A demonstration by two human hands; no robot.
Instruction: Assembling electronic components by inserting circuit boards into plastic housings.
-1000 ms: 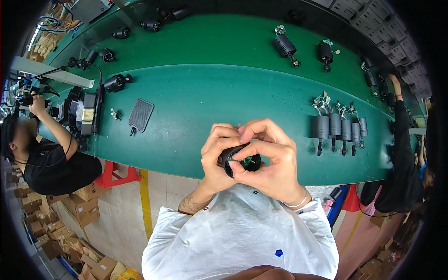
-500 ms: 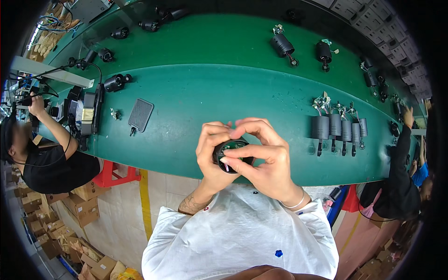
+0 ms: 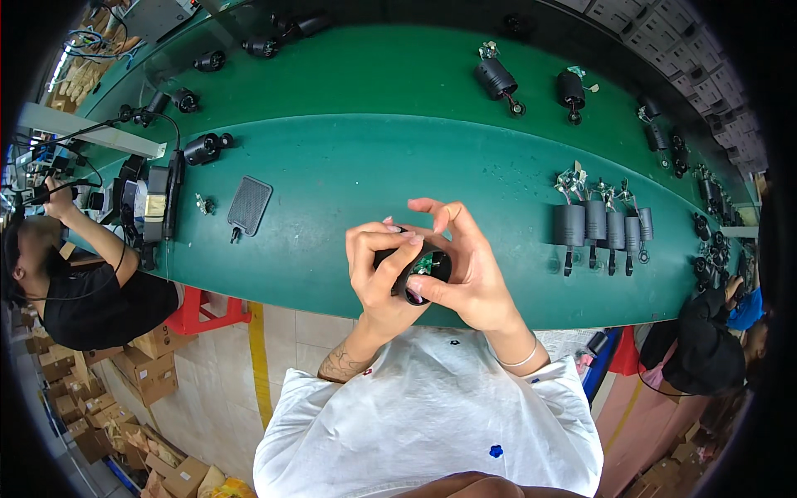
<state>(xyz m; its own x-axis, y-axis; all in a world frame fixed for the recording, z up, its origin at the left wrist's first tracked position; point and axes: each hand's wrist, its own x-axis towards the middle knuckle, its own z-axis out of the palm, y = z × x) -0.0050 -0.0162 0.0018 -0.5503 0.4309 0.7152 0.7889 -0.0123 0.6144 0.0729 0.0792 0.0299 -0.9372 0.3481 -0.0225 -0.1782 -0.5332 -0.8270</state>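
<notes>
Over the front edge of the bench, I hold a black cylindrical housing [image 3: 447, 264] with its round open end tilted toward me and to the right. A green circuit board [image 3: 426, 264] shows inside the opening. My left hand [image 3: 378, 270] wraps the housing's left side, its fingers curled over the top. On the other side, my right hand [image 3: 481, 286] steadies it, thumb at the lower rim and index finger lifted off; its other fingers are partly hidden behind the housing.
Several dark cylinders with exposed boards [image 3: 595, 222] stand in a row at right. A black mesh-like plate [image 3: 250, 205] and a small board [image 3: 203, 203] lie at left. More cylinders [image 3: 496, 79] sit on the raised back strip. Co-workers [image 3: 95, 278] sit on both sides.
My right index finger and thumb have left their pinch at the opening, and the index finger has risen. The housing has turned rightward. The right co-worker's raised arm has come down.
</notes>
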